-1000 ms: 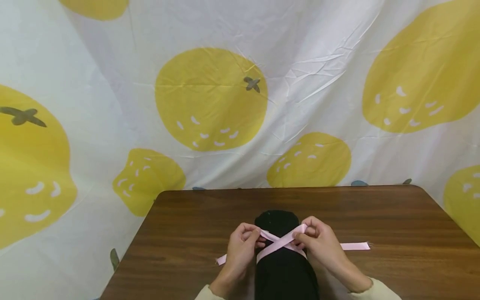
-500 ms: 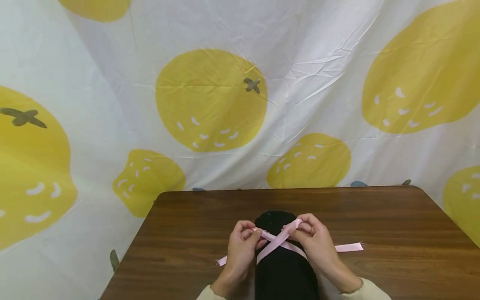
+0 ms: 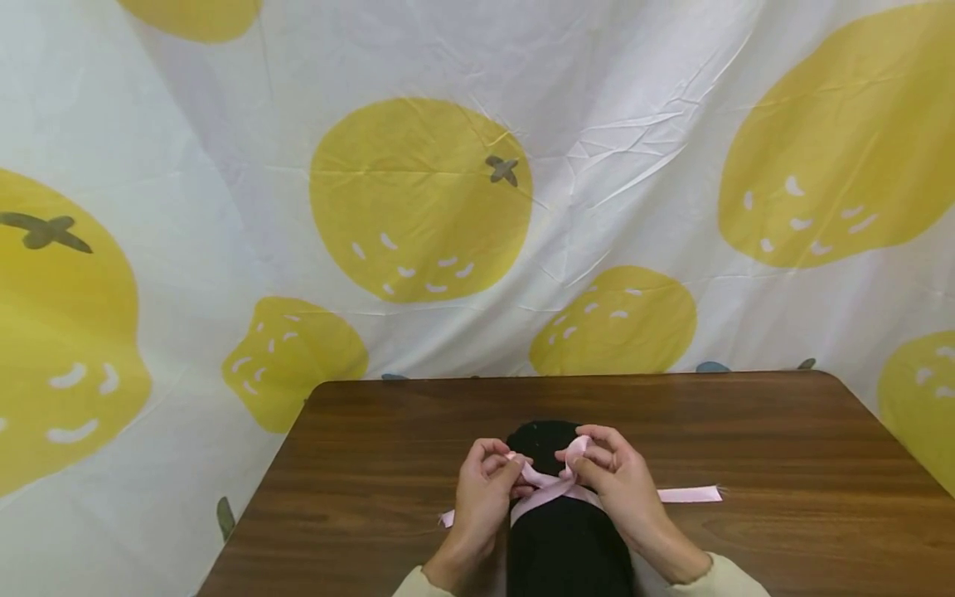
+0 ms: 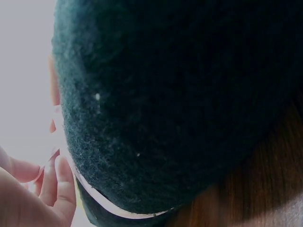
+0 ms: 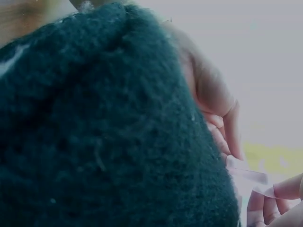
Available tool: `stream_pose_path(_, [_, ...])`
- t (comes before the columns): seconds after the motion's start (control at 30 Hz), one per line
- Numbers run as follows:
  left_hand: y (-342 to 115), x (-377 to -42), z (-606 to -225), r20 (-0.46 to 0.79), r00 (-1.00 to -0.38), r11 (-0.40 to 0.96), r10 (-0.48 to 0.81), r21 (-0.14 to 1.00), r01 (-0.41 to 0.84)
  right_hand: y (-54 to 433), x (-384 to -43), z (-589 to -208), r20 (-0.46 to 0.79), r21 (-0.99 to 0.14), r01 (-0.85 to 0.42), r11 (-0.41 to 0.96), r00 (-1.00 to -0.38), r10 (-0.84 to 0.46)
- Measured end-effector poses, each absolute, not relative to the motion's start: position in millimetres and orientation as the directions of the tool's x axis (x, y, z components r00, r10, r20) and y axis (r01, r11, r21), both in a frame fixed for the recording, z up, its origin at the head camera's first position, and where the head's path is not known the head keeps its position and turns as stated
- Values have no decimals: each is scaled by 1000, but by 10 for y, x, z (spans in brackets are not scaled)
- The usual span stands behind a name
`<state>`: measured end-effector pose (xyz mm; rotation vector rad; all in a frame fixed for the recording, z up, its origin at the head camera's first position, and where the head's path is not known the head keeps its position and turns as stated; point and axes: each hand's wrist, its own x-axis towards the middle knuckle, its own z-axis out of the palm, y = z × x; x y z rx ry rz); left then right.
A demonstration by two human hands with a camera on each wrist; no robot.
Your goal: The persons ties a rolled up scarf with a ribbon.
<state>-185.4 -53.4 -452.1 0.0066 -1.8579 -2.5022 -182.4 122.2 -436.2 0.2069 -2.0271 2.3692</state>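
Observation:
A pink satin ribbon (image 3: 545, 495) goes round a dark, fuzzy, rounded form (image 3: 563, 543), and its two lengths cross on top. On the left of the crossing, my left hand (image 3: 481, 493) pinches one length between thumb and fingers. My right hand (image 3: 622, 489) pinches the other length, which bends into a small loop at the fingertips. In the left wrist view the ribbon (image 4: 120, 211) hugs the side of the form, with the left hand (image 4: 45, 198) at the edge. The right wrist view shows ribbon (image 5: 251, 177) stretched beside the form between both hands.
The form lies on a brown wood-grain table (image 3: 388, 431) with rounded far corners. One ribbon tail (image 3: 690, 495) lies to the right of my right hand, and a short tail (image 3: 448, 519) shows at the left. A lemon-print cloth (image 3: 448, 332) hangs behind the table.
My right hand has moved left, closer to the left hand, and its ribbon length now bends into a loop. The right tail has shifted left. The left hand has barely moved.

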Motion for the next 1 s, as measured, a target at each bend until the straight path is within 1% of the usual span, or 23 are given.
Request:
stream_pose_path(0.17, [-526,-1853,-4533,8,-999,-249,-39,968,17,1181,-1838,-4355,11,-992,-4,-124,-998,-56])
stream_pose_path(0.27, [-517,-1855,-4540,9,-999,-248,-45,969,20,1166,-1838,-4358,-14,-993,20,-117,-998,-53])
stream_pose_path(0.53, [-503,-1895,-4513,38,-997,-218,-72,975,53,1178,-1837,-4348,29,-997,-22,-69,-994,-102])
stream_pose_path(0.8, [-507,-1918,-4507,52,-997,-182,-57,981,61,1173,-1845,-4341,18,-1000,-18,1,-991,-131])
stream_pose_path(1.0, [-498,-1920,-4496,74,-996,-155,-44,985,80,1168,-1848,-4347,0,-1000,-1,8,-991,-133])
